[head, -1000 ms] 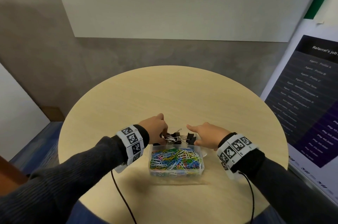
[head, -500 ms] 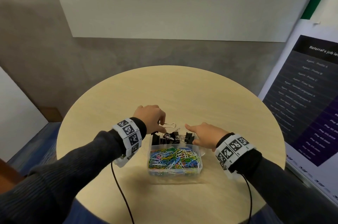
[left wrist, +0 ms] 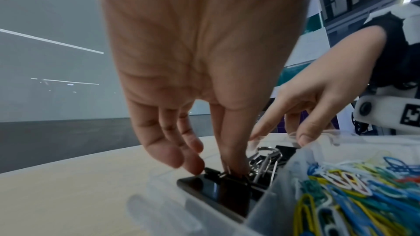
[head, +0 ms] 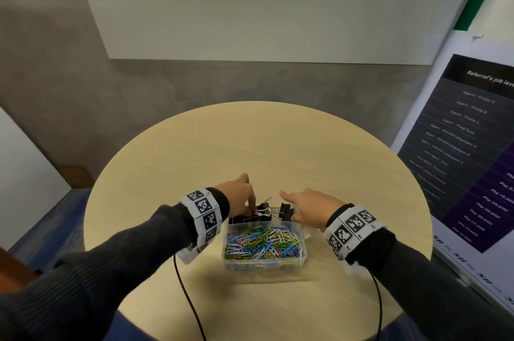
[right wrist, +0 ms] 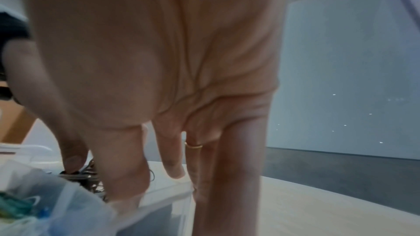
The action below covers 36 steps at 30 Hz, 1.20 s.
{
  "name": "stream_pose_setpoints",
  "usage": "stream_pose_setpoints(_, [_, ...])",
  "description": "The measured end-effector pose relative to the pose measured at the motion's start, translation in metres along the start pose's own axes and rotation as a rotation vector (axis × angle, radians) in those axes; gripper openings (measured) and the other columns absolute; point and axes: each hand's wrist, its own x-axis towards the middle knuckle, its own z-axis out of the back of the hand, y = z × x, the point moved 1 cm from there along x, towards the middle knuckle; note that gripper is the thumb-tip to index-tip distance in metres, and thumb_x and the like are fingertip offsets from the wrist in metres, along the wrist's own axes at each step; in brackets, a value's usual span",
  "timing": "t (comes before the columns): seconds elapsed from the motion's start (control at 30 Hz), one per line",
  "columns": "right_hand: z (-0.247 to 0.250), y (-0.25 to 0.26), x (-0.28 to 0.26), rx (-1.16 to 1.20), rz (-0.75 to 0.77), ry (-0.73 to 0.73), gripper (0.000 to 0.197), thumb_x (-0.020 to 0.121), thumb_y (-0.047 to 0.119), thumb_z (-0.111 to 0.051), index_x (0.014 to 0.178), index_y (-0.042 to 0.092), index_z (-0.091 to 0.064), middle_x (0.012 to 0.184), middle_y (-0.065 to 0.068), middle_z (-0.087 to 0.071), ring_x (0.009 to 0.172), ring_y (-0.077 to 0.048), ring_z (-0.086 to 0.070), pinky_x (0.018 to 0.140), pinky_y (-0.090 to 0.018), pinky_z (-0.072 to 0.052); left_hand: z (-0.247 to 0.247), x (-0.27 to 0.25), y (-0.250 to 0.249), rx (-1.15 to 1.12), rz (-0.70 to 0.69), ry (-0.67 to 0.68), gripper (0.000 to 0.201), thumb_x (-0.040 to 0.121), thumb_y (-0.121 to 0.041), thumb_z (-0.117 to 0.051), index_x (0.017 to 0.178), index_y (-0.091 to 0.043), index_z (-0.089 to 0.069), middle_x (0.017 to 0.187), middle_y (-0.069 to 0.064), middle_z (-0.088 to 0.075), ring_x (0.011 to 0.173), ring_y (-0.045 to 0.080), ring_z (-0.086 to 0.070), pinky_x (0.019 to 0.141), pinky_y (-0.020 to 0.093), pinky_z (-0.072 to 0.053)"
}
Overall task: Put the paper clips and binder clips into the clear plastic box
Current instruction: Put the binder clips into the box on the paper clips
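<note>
Head view: the box [head: 264, 260] sits on the bench [head: 250, 146] directly in front of you. Its near compartment holds the paper clips [head: 262, 243]; its far compartment holds the binder clips [head: 267, 214]. Your left hand [head: 236, 200] reaches into the far compartment from the box's left side. Your right hand [head: 311, 208] rests at the box's right far corner.

Left wrist view: your left thumb and forefinger pinch the wire handle of one binder clip [left wrist: 216, 187] inside the far compartment; the other fingers hang relaxed. Lower the clip flat among the others before you release, so it cannot tip over the divider.

Right wrist view: your right fingers [right wrist: 127, 168] are extended and bear on the box wall, holding nothing. Maintain that pressure to steady the box.
</note>
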Motion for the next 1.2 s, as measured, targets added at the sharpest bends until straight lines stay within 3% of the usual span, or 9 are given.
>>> stream_pose_setpoints(0.1, [-0.001, 0.001, 0.002, 0.000, 0.009, -0.001, 0.062, 0.098, 0.018, -0.042, 0.151, 0.027, -0.012, 0.130, -0.019, -0.052, 0.067, -0.022, -0.047, 0.064, -0.030, -0.043, 0.001, -0.001, 0.001, 0.012, -0.004, -0.029, 0.020, 0.087, -0.019, -0.065, 0.107, -0.018, -0.071, 0.124, 0.005, -0.043, 0.104, 0.027, -0.056, 0.090, 0.036, -0.050])
stream_pose_setpoints(0.2, [-0.002, 0.001, 0.004, -0.013, 0.018, -0.005, 0.062, 0.098, 0.018, -0.043, 0.151, 0.027, -0.013, 0.131, -0.019, -0.051, 0.076, -0.025, -0.054, 0.064, -0.030, -0.043, 0.003, -0.002, 0.003, 0.014, -0.005, -0.060, 0.029, 0.086, -0.023, -0.067, 0.115, -0.019, -0.067, 0.125, 0.004, -0.046, 0.103, 0.025, -0.057, 0.088, 0.033, -0.049])
stream_pose_setpoints(0.3, [-0.003, 0.000, 0.006, -0.003, 0.017, -0.011, 0.062, 0.097, 0.018, -0.043, 0.151, 0.027, -0.013, 0.133, -0.018, -0.050, 0.070, -0.022, -0.049, 0.063, -0.030, -0.043, 0.006, -0.006, 0.005, 0.012, -0.008, -0.079, 0.036, 0.082, -0.031, -0.071, 0.116, -0.019, -0.064, 0.122, 0.003, -0.050, 0.101, 0.021, -0.057, 0.078, 0.029, -0.045])
stream_pose_setpoints(0.53, [-0.008, -0.002, 0.013, 0.002, 0.004, -0.027, 0.063, 0.096, 0.018, -0.045, 0.150, 0.028, -0.013, 0.131, -0.018, -0.054, 0.098, -0.031, -0.061, 0.072, -0.031, -0.044, 0.001, -0.007, 0.007, 0.138, -0.012, 0.013, 0.041, 0.080, -0.029, -0.073, 0.118, -0.021, -0.059, 0.118, 0.001, -0.057, 0.106, 0.023, -0.055, 0.080, 0.031, -0.044])
stream_pose_setpoints(0.7, [-0.003, 0.000, 0.006, 0.028, 0.006, -0.011, 0.062, 0.097, 0.017, -0.043, 0.151, 0.027, -0.013, 0.130, -0.019, -0.053, 0.065, -0.020, -0.050, 0.065, -0.029, -0.044, 0.014, -0.017, 0.022, -0.083, 0.002, -0.026, 0.047, 0.082, -0.029, -0.071, 0.125, -0.023, -0.053, 0.117, -0.002, -0.060, 0.092, 0.015, -0.056, 0.083, 0.032, -0.047])
stream_pose_setpoints(0.8, [0.000, 0.000, 0.002, 0.016, 0.013, -0.019, 0.061, 0.097, 0.017, -0.043, 0.151, 0.027, -0.014, 0.131, -0.018, -0.052, 0.067, -0.020, -0.047, 0.054, -0.024, -0.042, 0.027, -0.028, 0.048, -0.070, 0.072, -0.106, 0.044, 0.083, -0.030, -0.069, 0.124, -0.024, -0.054, 0.117, -0.003, -0.059, 0.095, 0.015, -0.058, 0.081, 0.029, -0.047])
stream_pose_setpoints(0.93, [-0.001, 0.000, 0.002, 0.002, 0.016, -0.014, 0.062, 0.097, 0.018, -0.043, 0.151, 0.028, -0.014, 0.131, -0.018, -0.052, 0.074, -0.023, -0.053, 0.068, -0.029, -0.047, 0.029, -0.052, 0.083, -0.016, 0.181, 0.058, 0.055, 0.081, -0.032, -0.072, 0.130, -0.024, -0.050, 0.124, 0.000, -0.054, 0.095, 0.014, -0.050, 0.086, 0.028, -0.042])
stream_pose_setpoints(1.07, [0.000, 0.001, -0.001, 0.025, 0.014, -0.019, 0.061, 0.098, 0.017, -0.041, 0.151, 0.029, -0.013, 0.137, -0.018, -0.048, 0.067, -0.017, -0.046, 0.056, -0.022, -0.040, 0.006, -0.075, 0.107, 0.055, 0.248, 0.269, 0.074, 0.070, -0.043, -0.079, 0.132, -0.032, -0.042, 0.129, 0.002, -0.042, 0.108, 0.020, -0.050, 0.097, 0.035, -0.044])
stream_pose_setpoints(1.2, [0.000, 0.001, 0.000, 0.018, 0.005, -0.015, 0.061, 0.098, 0.017, -0.041, 0.151, 0.028, -0.013, 0.138, -0.017, -0.047, 0.059, -0.013, -0.045, 0.052, -0.020, -0.039, -0.013, -0.085, 0.120, 0.095, 0.290, 0.276, 0.068, 0.071, -0.036, -0.079, 0.128, -0.031, -0.043, 0.125, 0.001, -0.041, 0.110, 0.024, -0.052, 0.096, 0.038, -0.047])
